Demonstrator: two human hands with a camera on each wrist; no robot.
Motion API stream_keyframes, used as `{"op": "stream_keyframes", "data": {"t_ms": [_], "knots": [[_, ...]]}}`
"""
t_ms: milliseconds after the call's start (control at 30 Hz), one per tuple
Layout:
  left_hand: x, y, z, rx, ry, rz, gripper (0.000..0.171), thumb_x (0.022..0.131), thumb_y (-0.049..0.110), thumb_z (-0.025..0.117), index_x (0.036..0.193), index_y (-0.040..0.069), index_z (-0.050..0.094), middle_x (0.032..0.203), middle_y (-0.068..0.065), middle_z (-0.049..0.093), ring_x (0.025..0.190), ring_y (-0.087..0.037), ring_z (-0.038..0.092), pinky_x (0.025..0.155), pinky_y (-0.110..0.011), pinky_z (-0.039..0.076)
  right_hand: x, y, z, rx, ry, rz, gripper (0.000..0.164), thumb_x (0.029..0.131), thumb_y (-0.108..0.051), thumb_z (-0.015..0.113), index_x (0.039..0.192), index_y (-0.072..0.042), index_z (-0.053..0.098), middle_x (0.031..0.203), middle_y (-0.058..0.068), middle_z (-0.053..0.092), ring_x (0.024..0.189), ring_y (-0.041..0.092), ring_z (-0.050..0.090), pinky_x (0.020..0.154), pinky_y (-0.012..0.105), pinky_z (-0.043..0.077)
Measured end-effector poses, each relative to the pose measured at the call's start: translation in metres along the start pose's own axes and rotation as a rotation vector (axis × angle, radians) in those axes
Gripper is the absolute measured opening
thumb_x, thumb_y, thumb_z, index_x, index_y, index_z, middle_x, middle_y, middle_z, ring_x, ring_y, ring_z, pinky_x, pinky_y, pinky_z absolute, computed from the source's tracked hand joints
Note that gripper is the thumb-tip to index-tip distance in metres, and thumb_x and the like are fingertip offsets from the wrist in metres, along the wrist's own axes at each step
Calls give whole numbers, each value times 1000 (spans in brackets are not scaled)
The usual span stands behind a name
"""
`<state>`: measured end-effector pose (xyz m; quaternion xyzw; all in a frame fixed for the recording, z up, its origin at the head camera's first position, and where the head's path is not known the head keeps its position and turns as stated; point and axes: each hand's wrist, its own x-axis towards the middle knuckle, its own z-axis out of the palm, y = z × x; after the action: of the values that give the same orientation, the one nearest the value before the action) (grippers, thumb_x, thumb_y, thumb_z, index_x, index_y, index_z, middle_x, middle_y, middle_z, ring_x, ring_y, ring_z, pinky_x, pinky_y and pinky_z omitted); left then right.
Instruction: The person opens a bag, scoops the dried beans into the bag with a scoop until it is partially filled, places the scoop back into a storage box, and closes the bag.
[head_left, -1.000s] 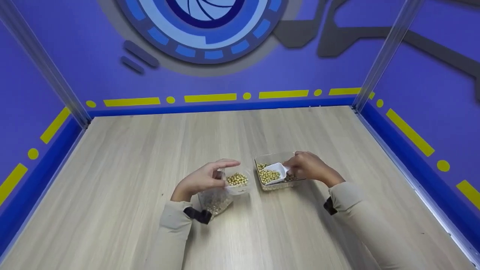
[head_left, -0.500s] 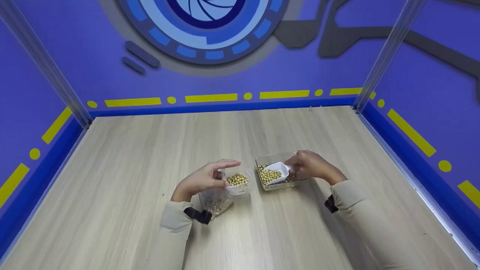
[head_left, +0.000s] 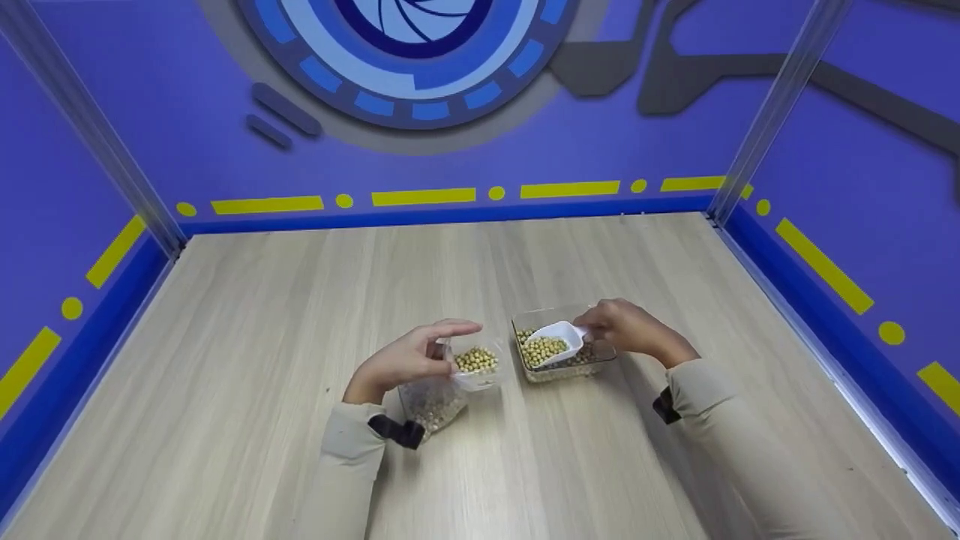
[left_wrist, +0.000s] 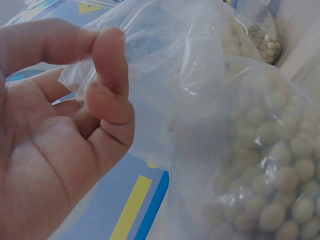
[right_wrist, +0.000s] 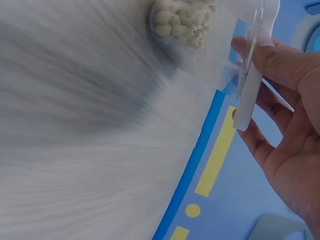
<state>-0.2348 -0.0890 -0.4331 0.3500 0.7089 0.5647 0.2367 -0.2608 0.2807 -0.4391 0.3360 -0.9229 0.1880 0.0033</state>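
Note:
My left hand (head_left: 405,358) holds the mouth of a clear plastic bag (head_left: 435,409), its index finger stretched out above the opening. Pale yellow beans (head_left: 478,361) show in that opening, and more bulge low in the bag (left_wrist: 270,165) in the left wrist view. To the right, my right hand (head_left: 634,330) grips the handle of a white scoop (head_left: 574,335). The scoop is loaded with beans and lies over a clear rectangular container (head_left: 566,374), which holds more of them. In the right wrist view, thumb and fingertips pinch the white handle (right_wrist: 249,107) close to the container's wall.
Bag and container stand close together on a pale wood-grain table (head_left: 300,300). Blue printed panels (head_left: 450,165) with yellow marks rise behind and at both sides, joined by metal corner posts (head_left: 772,112).
The loaded scoop has shifted slightly right and up with my right hand. My left hand and the bag stay about where they were.

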Motion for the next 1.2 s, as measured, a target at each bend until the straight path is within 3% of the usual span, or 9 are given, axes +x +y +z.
{"op": "stream_keyframes", "data": {"t_ms": [333, 867, 1200], "knots": [[0, 1, 1, -3, 10, -22, 65, 84, -9, 53, 146, 1, 38, 147, -17, 36, 69, -1, 52, 60, -19, 42, -4, 5, 0, 91, 15, 35, 26, 83, 4, 66, 108, -1, 73, 98, 11, 74, 87, 25, 65, 74, 42, 53], [2, -3, 1, -26, 7, -18, 65, 84, -10, 53, 146, 2, 38, 147, -18, 36, 65, -1, 48, 59, -19, 41, -10, 13, 4, 191, 69, 33, 25, 85, 1, 67, 109, 0, 72, 97, 12, 73, 86, 25, 65, 75, 40, 53], [2, -4, 0, -42, 1, -12, 66, 84, -10, 54, 146, 1, 37, 149, -21, 33, 67, 0, 52, 60, -18, 43, -7, 10, -2, 234, 69, 64, 28, 87, -2, 65, 115, 0, 70, 109, 15, 71, 99, 32, 65, 86, 49, 52]]}}
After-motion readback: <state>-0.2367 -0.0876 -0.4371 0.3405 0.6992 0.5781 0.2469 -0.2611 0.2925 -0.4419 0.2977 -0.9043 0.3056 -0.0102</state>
